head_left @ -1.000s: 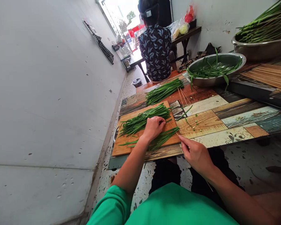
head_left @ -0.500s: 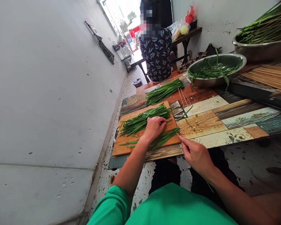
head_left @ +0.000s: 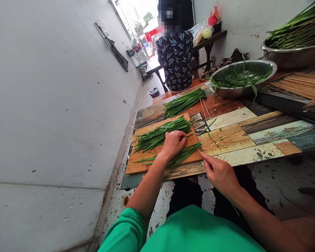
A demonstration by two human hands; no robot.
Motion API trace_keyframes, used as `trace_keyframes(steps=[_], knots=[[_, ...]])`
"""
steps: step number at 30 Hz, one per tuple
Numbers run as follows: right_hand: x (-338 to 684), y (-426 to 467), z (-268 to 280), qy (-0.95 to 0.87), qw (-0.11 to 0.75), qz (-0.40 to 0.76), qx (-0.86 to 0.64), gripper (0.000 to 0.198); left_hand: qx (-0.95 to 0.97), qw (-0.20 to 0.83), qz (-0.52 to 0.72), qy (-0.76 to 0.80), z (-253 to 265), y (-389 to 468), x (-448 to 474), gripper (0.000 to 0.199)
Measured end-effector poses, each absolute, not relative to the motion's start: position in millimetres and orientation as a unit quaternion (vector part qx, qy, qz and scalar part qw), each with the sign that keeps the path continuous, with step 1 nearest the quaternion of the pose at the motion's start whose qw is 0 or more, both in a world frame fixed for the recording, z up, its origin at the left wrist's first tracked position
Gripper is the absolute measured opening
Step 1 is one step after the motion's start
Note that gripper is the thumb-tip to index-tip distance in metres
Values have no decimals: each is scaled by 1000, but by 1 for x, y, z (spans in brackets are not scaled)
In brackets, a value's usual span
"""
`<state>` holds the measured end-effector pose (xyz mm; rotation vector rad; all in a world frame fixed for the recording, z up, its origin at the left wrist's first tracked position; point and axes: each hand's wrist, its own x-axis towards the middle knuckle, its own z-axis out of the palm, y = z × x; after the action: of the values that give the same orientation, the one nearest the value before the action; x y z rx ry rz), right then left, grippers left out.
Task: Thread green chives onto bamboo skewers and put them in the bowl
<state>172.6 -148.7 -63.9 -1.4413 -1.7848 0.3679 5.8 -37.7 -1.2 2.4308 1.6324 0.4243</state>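
Observation:
My right hand (head_left: 219, 171) pinches a thin wooden skewer (head_left: 199, 150), whose front part runs into the cut ends of a small row of garlic chives (head_left: 185, 154). That row lies along the near edge of a wooden cutting board (head_left: 136, 167). Above it my left hand (head_left: 175, 142) is closed, fingertips together, with a short green chive end poking out beside them. The rest of that stalk is hidden by the hand. A larger pile of garlic chives (head_left: 157, 134) rests on the board just beyond my left hand.
Behind the board lie another chive bundle (head_left: 185, 102) and a few loose skewers (head_left: 206, 108). To the right are a metal bowl of cut greens (head_left: 236, 91), a black-handled knife (head_left: 286, 106), many skewers (head_left: 301, 85) and a basin (head_left: 286, 57) of skewered greens. A person (head_left: 175, 63) sits beyond.

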Motion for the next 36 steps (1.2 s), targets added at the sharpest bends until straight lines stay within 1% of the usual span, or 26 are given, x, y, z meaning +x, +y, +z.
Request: trace_keyframes(steps=[13,20,22,27,31,36], knots=[[172,-148,-63,-705,407,133,-565,35,854,65,163,489,-6,-47,6,16],[171,-147,-63,-701,408,132,-570,35,884,62,139,441,-7,-67,7,24],[171,-147,-64,-698,415,128,-569,34,878,67,144,451,-6,-71,4,25],[169,-148,-65,-692,435,121,-563,34,821,39,206,530,1,-73,2,27],[168,-148,-65,-695,447,116,-551,34,818,60,193,539,5,-71,10,25],[167,-149,-65,-688,461,113,-549,34,818,117,185,532,3,-73,17,22]])
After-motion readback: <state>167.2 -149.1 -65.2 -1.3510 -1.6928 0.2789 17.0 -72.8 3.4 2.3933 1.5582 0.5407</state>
